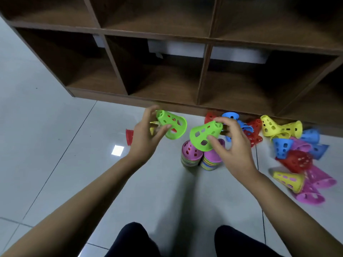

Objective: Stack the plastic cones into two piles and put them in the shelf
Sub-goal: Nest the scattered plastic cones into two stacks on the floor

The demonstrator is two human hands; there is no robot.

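Note:
My left hand (146,138) grips a green perforated cone (171,125), tilted with its wide rim toward the right. My right hand (232,145) holds a second green cone (204,135) tilted just above two short piles of stacked cones on the floor. The left pile (191,154) has a pink cone on top. The right pile (212,160) also shows pink at its top, partly hidden by the held cone. Loose cones in red, blue, yellow and pink (297,151) lie scattered on the tiles to the right. The brown wooden shelf (167,101) stands behind.
A red cone (129,136) and a yellow one lie behind my left hand. The shelf's bottom cubbies open toward me, with a white box (176,47) behind them. My dark-clothed knees (185,242) are at the frame's bottom. Grey floor tiles (55,145) spread to the left.

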